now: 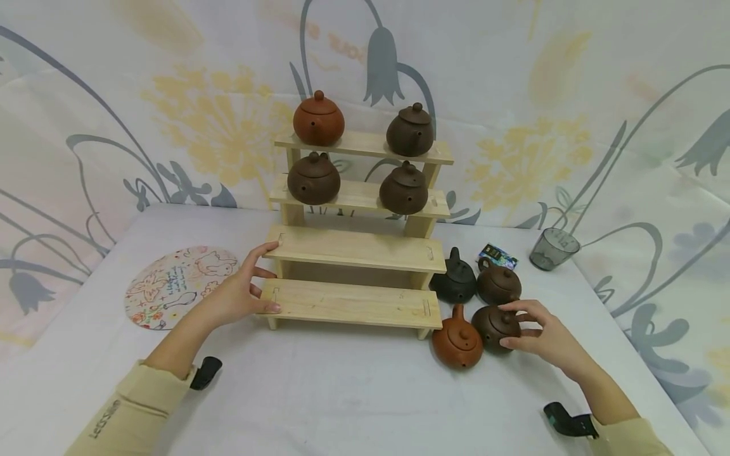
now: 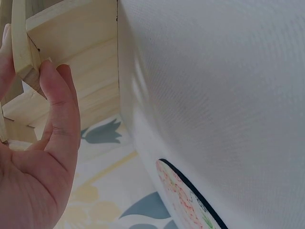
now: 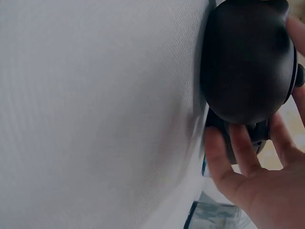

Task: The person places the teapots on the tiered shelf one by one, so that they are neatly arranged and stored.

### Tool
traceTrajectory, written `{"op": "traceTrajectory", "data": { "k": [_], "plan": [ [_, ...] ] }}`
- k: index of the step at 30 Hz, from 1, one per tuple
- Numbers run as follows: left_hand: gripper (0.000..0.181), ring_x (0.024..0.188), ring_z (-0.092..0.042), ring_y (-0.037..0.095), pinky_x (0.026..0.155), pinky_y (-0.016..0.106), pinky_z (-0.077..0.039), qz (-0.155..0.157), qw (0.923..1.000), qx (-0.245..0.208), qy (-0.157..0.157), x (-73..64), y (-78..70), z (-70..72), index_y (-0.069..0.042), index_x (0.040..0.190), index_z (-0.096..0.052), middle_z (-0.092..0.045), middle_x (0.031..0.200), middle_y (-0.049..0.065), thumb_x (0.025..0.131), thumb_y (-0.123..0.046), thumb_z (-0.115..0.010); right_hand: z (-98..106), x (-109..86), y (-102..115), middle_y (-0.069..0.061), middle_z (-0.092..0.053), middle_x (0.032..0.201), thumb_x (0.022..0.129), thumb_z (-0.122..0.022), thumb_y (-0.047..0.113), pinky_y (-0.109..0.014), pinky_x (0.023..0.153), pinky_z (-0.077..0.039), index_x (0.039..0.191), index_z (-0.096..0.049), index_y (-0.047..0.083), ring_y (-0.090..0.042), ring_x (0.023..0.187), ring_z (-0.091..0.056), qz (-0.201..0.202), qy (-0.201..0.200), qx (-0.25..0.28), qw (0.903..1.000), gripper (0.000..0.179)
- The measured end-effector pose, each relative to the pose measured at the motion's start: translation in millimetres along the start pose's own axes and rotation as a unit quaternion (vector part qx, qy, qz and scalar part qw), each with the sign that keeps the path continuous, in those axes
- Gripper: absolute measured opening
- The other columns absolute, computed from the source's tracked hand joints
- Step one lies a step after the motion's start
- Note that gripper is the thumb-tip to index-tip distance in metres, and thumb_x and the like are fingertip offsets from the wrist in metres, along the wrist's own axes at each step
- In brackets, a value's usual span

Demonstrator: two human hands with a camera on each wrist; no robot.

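Gripping a dark brown teapot (image 1: pixel 492 330) here: right hand (image 1: pixel 542 339), fingers curled, between the wooden rack (image 1: pixel 353 307) and the worktop (image 1: pixel 342 399)'s right edge. Left hand (image 1: pixel 239 292) just pinches the rack's left end.

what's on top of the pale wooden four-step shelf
On the pale wooden four-step shelf, the highest board carries a round reddish-orange clay teapot and a round dark brown clay teapot; the next board carries two more brown teapots. The wood directly beneath them is hidden.
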State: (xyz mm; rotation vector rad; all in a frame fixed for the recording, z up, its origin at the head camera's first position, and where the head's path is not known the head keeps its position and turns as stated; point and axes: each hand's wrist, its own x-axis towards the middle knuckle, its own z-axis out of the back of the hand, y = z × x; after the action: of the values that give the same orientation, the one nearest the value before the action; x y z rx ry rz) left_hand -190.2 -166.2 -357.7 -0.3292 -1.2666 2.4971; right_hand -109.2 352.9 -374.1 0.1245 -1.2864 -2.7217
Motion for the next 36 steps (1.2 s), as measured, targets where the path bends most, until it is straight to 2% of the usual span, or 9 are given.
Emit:
{"op": "traceTrajectory", "data": {
  "k": [5, 14, 16, 18, 22, 24, 36],
  "plan": [
    [0.105, 0.075, -0.053, 0.025, 0.062, 0.035, -0.044, 0.000, 1.0000, 0.000, 0.001, -0.1, -0.2, -0.3, -0.031, 0.147, -0.009, -0.046, 0.125, 0.026, 0.073, -0.006, -0.079, 0, 2.4, -1, -0.016, -0.034, 0.137, 0.074, -0.079, 0.017, -0.026, 0.080, -0.046, 0.129, -0.049, 0.006, -0.032, 0.115, -0.038, 0.032, 0.031, -0.030, 0.9986, 0.064],
    [0.106, 0.074, -0.053, 0.025, 0.061, 0.035, -0.045, -0.004, 1.0000, -0.004, 0.003, -0.6, 2.1, -0.4, -0.030, 0.147, -0.008, -0.045, 0.124, 0.027, 0.073, -0.007, -0.080, 0, 5.9, 1, -0.018, -0.034, 0.136, 0.070, -0.082, 0.018, -0.029, 0.074, -0.048, 0.128, -0.049, 0.007, -0.034, 0.111, -0.041, 0.013, 0.041, -0.021, 0.9989, 0.067],
    [0.105, 0.074, -0.053, 0.025, 0.061, 0.036, -0.045, -0.001, 1.0000, -0.006, 0.004, -0.2, 2.2, -0.5, -0.031, 0.147, -0.008, -0.045, 0.125, 0.027, 0.073, -0.007, -0.079, -1, 6.8, 1, -0.018, -0.035, 0.135, 0.070, -0.082, 0.018, -0.034, 0.076, -0.047, 0.128, -0.050, 0.007, -0.035, 0.111, -0.041, 0.016, 0.041, -0.023, 0.9988, 0.067],
    [0.105, 0.074, -0.052, 0.025, 0.061, 0.036, -0.045, -0.003, 1.0000, -0.007, 0.004, 0.4, 2.3, -0.6, -0.031, 0.147, -0.008, -0.045, 0.125, 0.027, 0.073, -0.007, -0.079, -2, 7.9, 1, -0.018, -0.035, 0.134, 0.070, -0.083, 0.018, -0.037, 0.077, -0.046, 0.128, -0.050, 0.007, -0.032, 0.111, -0.039, 0.021, 0.041, -0.026, 0.9986, 0.068],
    [0.105, 0.074, -0.053, 0.025, 0.061, 0.036, -0.045, -0.005, 1.0000, -0.005, 0.002, 0.7, 1.9, -0.7, -0.030, 0.147, -0.008, -0.046, 0.124, 0.027, 0.073, -0.006, -0.079, -3, 9.1, 2, -0.017, -0.035, 0.133, 0.067, -0.084, 0.018, -0.034, 0.075, -0.046, 0.127, -0.050, 0.008, -0.023, 0.108, -0.038, 0.030, 0.044, -0.028, 0.9982, 0.070],
    [0.105, 0.074, -0.053, 0.025, 0.061, 0.036, -0.045, -0.006, 1.0000, -0.001, 0.001, 0.4, 1.7, -0.9, -0.030, 0.147, -0.008, -0.046, 0.124, 0.027, 0.073, -0.006, -0.079, -3, 9.4, 2, -0.016, -0.036, 0.132, 0.067, -0.085, 0.018, -0.028, 0.070, -0.046, 0.127, -0.050, 0.009, -0.020, 0.104, -0.039, 0.030, 0.044, -0.028, 0.9982, 0.070],
    [0.105, 0.075, -0.053, 0.025, 0.061, 0.036, -0.045, -0.007, 1.0000, -0.001, 0.000, 0.7, 1.6, -0.5, -0.030, 0.147, -0.009, -0.046, 0.124, 0.027, 0.073, -0.006, -0.079, -4, 11.7, 0, -0.011, -0.045, 0.120, 0.065, -0.086, 0.018, -0.033, 0.067, -0.046, 0.122, -0.055, 0.010, -0.028, 0.097, -0.045, 0.038, 0.008, -0.068, 0.9969, 0.065]
  ]
}}
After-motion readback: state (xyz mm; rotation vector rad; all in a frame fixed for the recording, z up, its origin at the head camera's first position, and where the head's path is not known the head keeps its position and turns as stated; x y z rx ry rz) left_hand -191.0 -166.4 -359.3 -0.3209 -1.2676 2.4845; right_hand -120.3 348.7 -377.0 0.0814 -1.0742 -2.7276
